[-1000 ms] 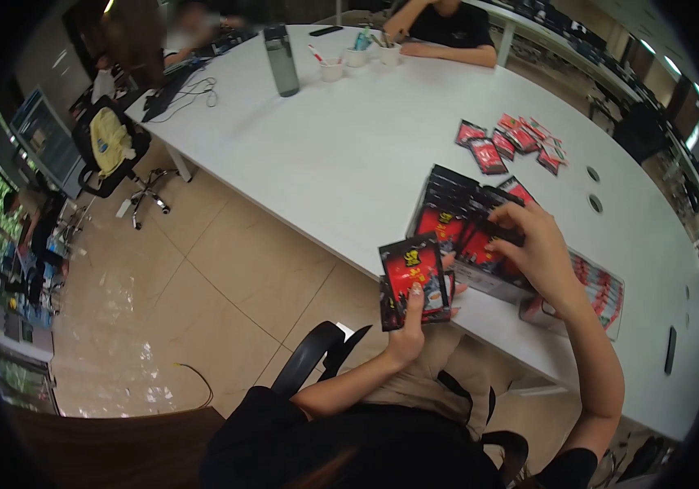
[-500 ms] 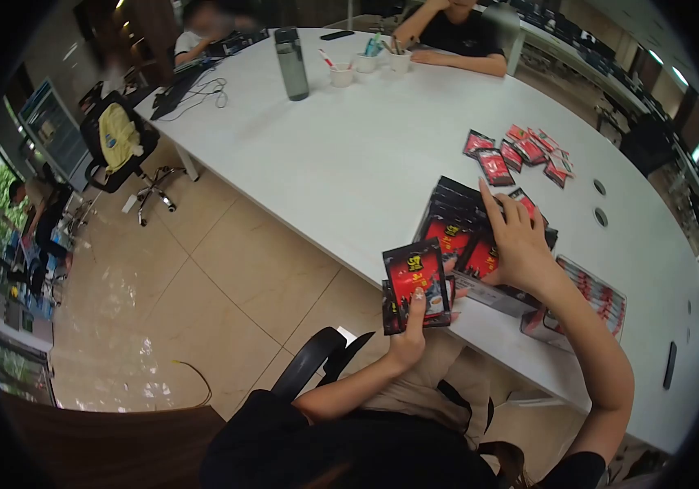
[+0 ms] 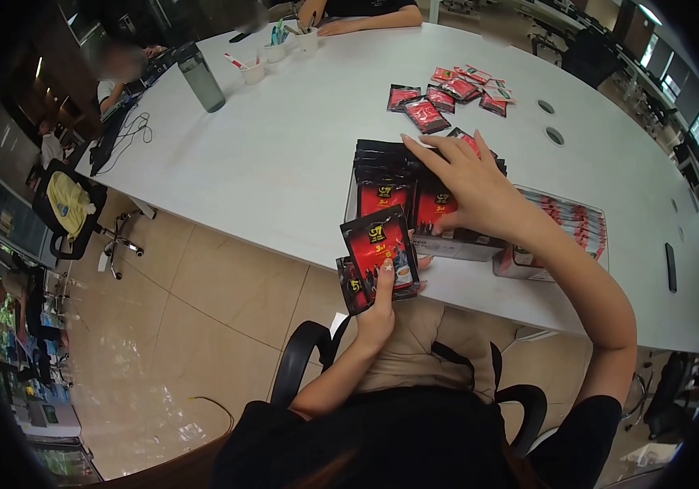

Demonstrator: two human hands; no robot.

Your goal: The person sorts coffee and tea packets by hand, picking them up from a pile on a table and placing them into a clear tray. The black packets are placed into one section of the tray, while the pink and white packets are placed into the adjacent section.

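My left hand (image 3: 375,316) grips a few black-and-red coffee sachets (image 3: 378,244) marked G7 3in1, fanned slightly, with the thumb across the front one. They are just in front of an open box (image 3: 457,248) at the table's near edge. Upright rows of the same coffee sachets (image 3: 383,196) fill this box. Over its right part reaches my right hand (image 3: 486,189), fingers spread toward the back and thumb down by the front of the sachets. Its palm side is hidden, and I see nothing clearly held there.
Right of the box stands a clear container (image 3: 529,267) of red-and-white sticks. Loose red sachets (image 3: 439,98) lie farther back. A bottle (image 3: 201,77), cups (image 3: 251,72) of pens and a phone (image 3: 670,267) are on the white table (image 3: 284,163). A person's arm (image 3: 370,23) rests opposite.
The camera view has turned, so the table and its contents appear farther up and left. My left hand still holds the sachets, and my right hand stays over the box.
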